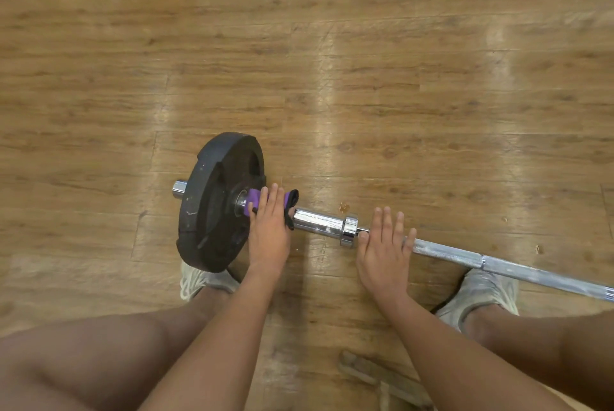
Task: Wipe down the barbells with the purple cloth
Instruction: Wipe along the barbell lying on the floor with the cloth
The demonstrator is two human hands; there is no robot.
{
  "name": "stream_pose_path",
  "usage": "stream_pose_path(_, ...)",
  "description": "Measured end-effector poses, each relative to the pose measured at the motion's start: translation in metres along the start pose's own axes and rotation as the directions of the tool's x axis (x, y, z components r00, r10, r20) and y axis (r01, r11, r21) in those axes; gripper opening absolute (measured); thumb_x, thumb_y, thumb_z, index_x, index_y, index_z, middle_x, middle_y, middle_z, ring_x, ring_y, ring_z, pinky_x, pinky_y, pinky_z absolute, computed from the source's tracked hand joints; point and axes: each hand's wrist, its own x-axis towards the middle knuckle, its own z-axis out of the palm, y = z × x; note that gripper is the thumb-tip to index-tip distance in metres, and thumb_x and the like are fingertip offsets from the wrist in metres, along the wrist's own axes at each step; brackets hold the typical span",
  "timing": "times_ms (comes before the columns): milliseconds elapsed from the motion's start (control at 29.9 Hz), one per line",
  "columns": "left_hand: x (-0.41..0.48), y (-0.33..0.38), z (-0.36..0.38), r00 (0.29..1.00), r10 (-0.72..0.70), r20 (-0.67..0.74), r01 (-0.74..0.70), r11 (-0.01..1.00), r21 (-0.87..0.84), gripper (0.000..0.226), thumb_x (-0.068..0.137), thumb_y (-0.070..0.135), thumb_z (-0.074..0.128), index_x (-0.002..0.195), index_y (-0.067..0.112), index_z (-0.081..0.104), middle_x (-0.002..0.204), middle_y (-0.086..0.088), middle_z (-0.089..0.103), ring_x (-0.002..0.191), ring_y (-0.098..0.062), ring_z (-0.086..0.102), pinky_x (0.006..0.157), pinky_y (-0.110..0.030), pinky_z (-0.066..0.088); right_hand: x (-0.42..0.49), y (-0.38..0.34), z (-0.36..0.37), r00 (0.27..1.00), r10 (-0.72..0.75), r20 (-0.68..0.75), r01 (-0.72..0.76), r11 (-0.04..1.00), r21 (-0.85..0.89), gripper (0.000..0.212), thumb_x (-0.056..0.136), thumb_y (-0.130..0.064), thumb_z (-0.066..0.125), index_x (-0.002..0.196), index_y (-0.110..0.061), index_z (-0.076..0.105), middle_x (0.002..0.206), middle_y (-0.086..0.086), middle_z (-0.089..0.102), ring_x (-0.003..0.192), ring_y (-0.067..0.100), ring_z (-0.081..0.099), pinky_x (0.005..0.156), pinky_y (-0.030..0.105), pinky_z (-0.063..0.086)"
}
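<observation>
Knees and forearms fill the bottom edge, above them the barbell. On the barbell sleeve the purple cloth lies draped, just beside the inner face of the black plate; its black edge shows on the side toward the collar. On top of the cloth rests the left hand, fingers extended and laid flat across it, pressing it against the sleeve; cloth shows on both sides of the fingers. Just past the collar, the right hand lies on the shaft, fingers straight and slightly spread, thumb tip beside the collar; it holds nothing. Bare chrome sleeve separates the two hands. Under the barbell is a wooden floor; the shaft runs off toward the right edge. One pale shoe stands near the plate, the other shoe below the shaft.
</observation>
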Motion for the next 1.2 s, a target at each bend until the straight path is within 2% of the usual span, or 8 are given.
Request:
stream_pose_path(201,0.006,0.004,0.007,0.999,0.036,-0.008,-0.036,0.998,-0.046,0.061,0.108,0.022,0.041,0.162,0.018,0.012,0.168,0.006,0.004,0.155,-0.011,-0.006,0.126,-0.041,0.001,0.027,0.000,-0.007,1.000,0.005,0.023,-0.005,1.000,0.005,0.066,0.102,-0.041,0.015,0.159,-0.010,0.025,0.166,0.009,0.024,0.155,0.030,0.010,0.122,0.046,-0.013)
stream_pose_path(301,0.008,0.002,0.011,0.999,0.046,-0.022,-0.047,0.997,-0.057,0.074,0.103,0.008,0.050,0.162,0.019,0.006,0.169,0.006,-0.002,0.153,-0.008,-0.014,0.126,-0.041,0.002,0.040,0.001,-0.011,0.999,0.010,0.046,-0.011,1.000,0.021,0.070,0.100,-0.044,0.008,0.160,-0.011,0.022,0.166,0.008,0.023,0.156,0.029,0.007,0.121,0.045,-0.014)
stream_pose_path(468,0.030,0.000,0.013,0.995,0.089,-0.034,-0.091,0.995,-0.040,0.079,0.101,0.005,0.053,0.162,0.020,0.005,0.169,0.007,-0.002,0.152,-0.003,-0.017,0.126,-0.040,0.001,0.060,0.000,-0.020,0.993,0.016,0.115,-0.019,0.999,0.030,0.078,0.094,-0.049,-0.004,0.162,-0.015,0.012,0.169,0.005,0.014,0.156,0.026,-0.002,0.120,0.044,-0.018)
stream_pose_path(669,0.038,0.016,0.022,0.995,0.012,-0.096,-0.022,0.994,-0.103,0.076,0.100,0.003,0.056,0.162,0.018,0.014,0.169,0.007,0.003,0.154,-0.006,-0.011,0.126,-0.048,0.015,0.085,0.001,-0.031,0.984,0.017,0.177,-0.020,1.000,0.017,0.060,0.108,-0.040,0.015,0.162,-0.014,0.010,0.169,0.006,0.013,0.156,0.027,-0.003,0.123,0.051,-0.010)
stream_pose_path(803,0.059,0.028,0.019,0.995,0.044,-0.088,-0.051,0.996,-0.079,0.075,0.099,0.003,0.057,0.161,0.016,0.017,0.168,0.005,0.005,0.154,-0.011,-0.008,0.125,-0.043,0.004,0.103,0.002,-0.034,0.980,0.009,0.200,-0.012,1.000,0.011,0.060,0.108,-0.040,0.014,0.162,-0.014,0.010,0.169,0.005,0.014,0.156,0.027,-0.003,0.124,0.051,-0.008)
stream_pose_path(970,0.072,0.045,0.014,0.970,0.241,-0.034,-0.241,0.970,-0.008,0.069,0.102,0.013,0.055,0.160,0.018,0.018,0.165,0.007,0.004,0.153,-0.012,-0.007,0.119,-0.037,-0.011,0.121,0.003,-0.039,0.975,0.007,0.224,-0.009,1.000,0.011,0.060,0.108,-0.040,0.017,0.162,-0.014,0.011,0.168,0.006,0.016,0.156,0.027,-0.001,0.123,0.052,-0.007)
stream_pose_path(1071,0.082,0.042,0.013,0.980,0.188,-0.059,-0.191,0.980,-0.051,0.063,0.106,0.016,0.050,0.160,0.020,0.018,0.166,0.009,0.006,0.153,-0.009,-0.007,0.122,-0.038,-0.006,0.131,0.003,-0.043,0.967,0.006,0.254,-0.009,1.000,0.014,0.060,0.108,-0.041,0.017,0.162,-0.014,0.010,0.168,0.004,0.015,0.156,0.027,-0.001,0.123,0.052,-0.007)
stream_pose_path(1204,0.095,0.027,0.005,0.995,0.024,-0.097,-0.035,0.993,-0.113,0.065,0.105,0.012,0.049,0.161,0.021,0.017,0.168,0.007,0.008,0.152,-0.007,-0.008,0.124,-0.042,0.004,0.140,0.004,-0.046,0.959,0.006,0.282,-0.013,1.000,0.021,0.060,0.109,-0.041,0.015,0.162,-0.014,0.010,0.169,0.004,0.013,0.156,0.026,-0.003,0.123,0.051,-0.007)
